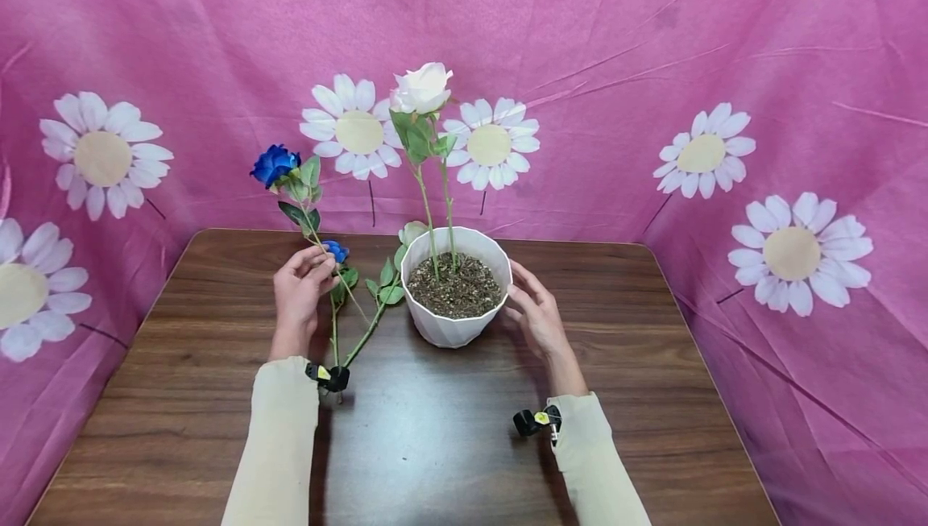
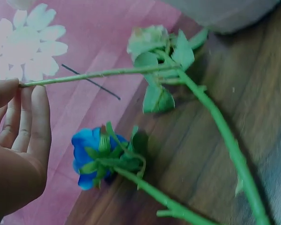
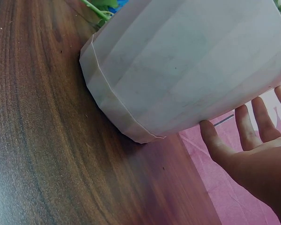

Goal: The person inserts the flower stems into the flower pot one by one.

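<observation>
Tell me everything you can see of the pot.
The pot is white with flat facets, an angular rim and a narrow band round its base. It may be plastic or ceramic; I can't tell which. It stands upright on the table, holding dark soil with two stems standing in it. The right hand touches its side with the fingertips.

Text, brands, numbers, signs: nothing legible is showing | small yellow left patch (image 1: 323, 374), on the black plastic left wrist camera (image 1: 338, 379) by the cream fabric left sleeve's (image 1: 281, 445) cuff edge: is appearing too small for reading | small yellow right patch (image 1: 541, 418), black plastic right wrist camera (image 1: 525, 423): likewise
</observation>
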